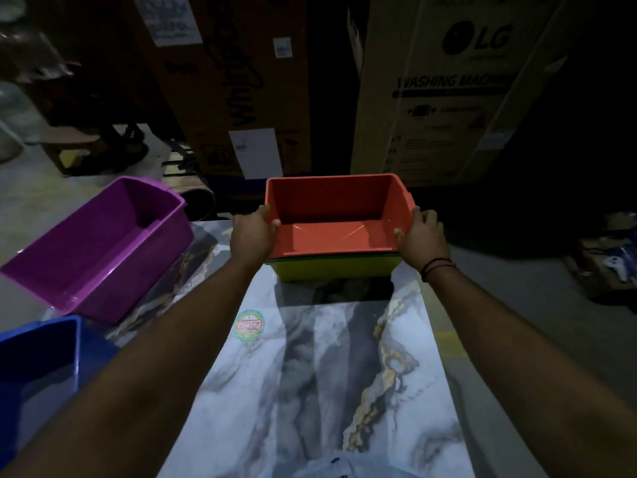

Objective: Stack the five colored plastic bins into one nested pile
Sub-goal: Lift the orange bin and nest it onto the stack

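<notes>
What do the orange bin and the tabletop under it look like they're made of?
Orange bin: moulded plastic, semi-gloss, judging by its thin walls, rolled rim and soft highlights on the floor. Tabletop: glossy marble-pattern surface with grey and gold veins; real stone or printed tile or laminate, can't tell.

Two loose bins [100, 246] lie left of the nested pile [336, 236].

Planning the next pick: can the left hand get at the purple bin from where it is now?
Probably yes. The left hand grips the orange bin, so it must let go first. The purple bin sits open and upright to its left, with nothing between them.
</notes>
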`<state>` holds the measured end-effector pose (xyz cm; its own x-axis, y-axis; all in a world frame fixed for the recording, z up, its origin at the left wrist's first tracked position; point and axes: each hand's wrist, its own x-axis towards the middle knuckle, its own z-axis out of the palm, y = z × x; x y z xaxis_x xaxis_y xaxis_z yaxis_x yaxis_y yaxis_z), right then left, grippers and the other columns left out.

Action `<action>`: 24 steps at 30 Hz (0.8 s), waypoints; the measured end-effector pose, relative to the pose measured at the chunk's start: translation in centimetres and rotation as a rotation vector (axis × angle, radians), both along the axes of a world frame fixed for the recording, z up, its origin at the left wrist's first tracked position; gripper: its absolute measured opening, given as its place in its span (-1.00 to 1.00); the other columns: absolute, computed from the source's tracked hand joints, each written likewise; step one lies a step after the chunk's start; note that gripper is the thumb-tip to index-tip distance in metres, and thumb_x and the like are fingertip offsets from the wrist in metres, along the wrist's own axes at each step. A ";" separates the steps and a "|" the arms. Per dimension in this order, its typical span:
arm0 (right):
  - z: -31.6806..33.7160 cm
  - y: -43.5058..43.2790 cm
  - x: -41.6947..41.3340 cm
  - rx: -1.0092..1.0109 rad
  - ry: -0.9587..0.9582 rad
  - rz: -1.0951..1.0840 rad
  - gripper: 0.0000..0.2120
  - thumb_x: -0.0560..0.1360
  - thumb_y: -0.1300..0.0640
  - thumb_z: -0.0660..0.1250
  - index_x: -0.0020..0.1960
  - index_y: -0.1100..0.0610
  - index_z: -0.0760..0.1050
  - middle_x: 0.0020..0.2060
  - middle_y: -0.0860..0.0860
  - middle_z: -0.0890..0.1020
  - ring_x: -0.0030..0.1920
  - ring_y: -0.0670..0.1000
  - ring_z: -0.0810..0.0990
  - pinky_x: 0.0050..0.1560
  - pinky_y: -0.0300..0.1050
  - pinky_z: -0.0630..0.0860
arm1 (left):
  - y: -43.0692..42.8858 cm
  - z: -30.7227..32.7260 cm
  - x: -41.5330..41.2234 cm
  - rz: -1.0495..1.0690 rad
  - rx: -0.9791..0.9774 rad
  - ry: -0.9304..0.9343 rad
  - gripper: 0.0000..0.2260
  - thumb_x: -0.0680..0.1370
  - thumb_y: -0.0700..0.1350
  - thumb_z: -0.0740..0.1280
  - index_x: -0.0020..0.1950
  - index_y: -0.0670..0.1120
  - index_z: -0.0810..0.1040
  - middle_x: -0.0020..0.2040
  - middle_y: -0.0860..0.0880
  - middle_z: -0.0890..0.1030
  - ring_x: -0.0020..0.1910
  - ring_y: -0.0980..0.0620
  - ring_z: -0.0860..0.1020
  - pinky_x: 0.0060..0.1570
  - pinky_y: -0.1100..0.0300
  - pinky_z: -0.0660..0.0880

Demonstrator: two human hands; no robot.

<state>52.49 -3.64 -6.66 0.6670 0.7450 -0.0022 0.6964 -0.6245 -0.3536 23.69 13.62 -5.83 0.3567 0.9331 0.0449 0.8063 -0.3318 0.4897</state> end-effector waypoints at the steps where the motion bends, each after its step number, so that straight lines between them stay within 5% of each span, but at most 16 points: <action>1: -0.1 -0.8 -0.7 0.044 -0.044 0.023 -0.42 0.54 -0.02 0.34 0.44 0.27 0.32 0.35 0.31 0.37 0.28 0.39 0.41 0.28 0.21 0.39 | -1.0 0.1 -0.3 -0.006 0.045 0.027 -0.62 0.62 0.10 0.29 0.38 -0.04 0.56 0.26 -0.13 0.64 0.22 -0.28 0.55 0.14 -0.13 0.56; 7: -1.6 -4.4 -5.6 0.011 -0.220 0.149 -0.41 0.54 -0.27 0.22 0.41 0.09 0.42 0.40 0.22 0.42 0.46 0.33 0.27 0.31 0.29 0.34 | -6.7 -1.4 -2.6 -0.066 0.330 0.065 -0.56 0.48 0.37 0.33 0.06 0.05 0.70 0.24 0.04 0.64 0.11 -0.20 0.50 0.03 0.01 0.50; 11: -2.1 -5.2 -6.2 0.001 -0.252 0.123 -0.55 0.57 -0.11 0.20 0.34 0.12 0.48 0.30 0.22 0.51 0.38 0.34 0.37 0.24 0.23 0.44 | -8.0 -2.2 -3.7 0.044 0.239 -0.018 -0.60 0.46 0.32 0.37 0.05 0.04 0.68 0.03 0.00 0.68 0.04 -0.14 0.58 -0.09 0.04 0.55; 15: -2.0 -5.3 -5.7 0.020 -0.251 0.122 -0.59 0.54 -0.04 0.03 0.10 0.17 0.55 0.05 0.20 0.59 0.12 0.29 0.51 0.03 0.12 0.52 | -8.4 -1.8 -3.9 0.036 0.167 -0.149 -0.74 0.50 0.07 0.45 0.11 -0.03 0.71 -0.07 -0.07 0.72 -0.06 -0.12 0.65 -0.16 0.03 0.59; 24: -1.8 -6.2 -3.4 0.070 -0.233 0.079 -0.85 0.56 0.18 0.27 0.01 0.25 0.55 -0.03 0.28 0.57 0.04 0.34 0.52 0.02 0.14 0.48 | -9.1 -1.4 -2.5 -0.022 0.116 -0.158 -0.78 0.54 0.02 0.44 0.12 -0.03 0.71 -0.08 -0.07 0.74 -0.15 -0.10 0.68 -0.28 0.18 0.43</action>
<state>49.12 -9.87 -8.48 0.5831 0.7878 0.1983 0.8099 -0.5444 -0.2186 21.16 4.50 -7.26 0.3569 0.9105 0.2089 0.7143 -0.4101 0.5671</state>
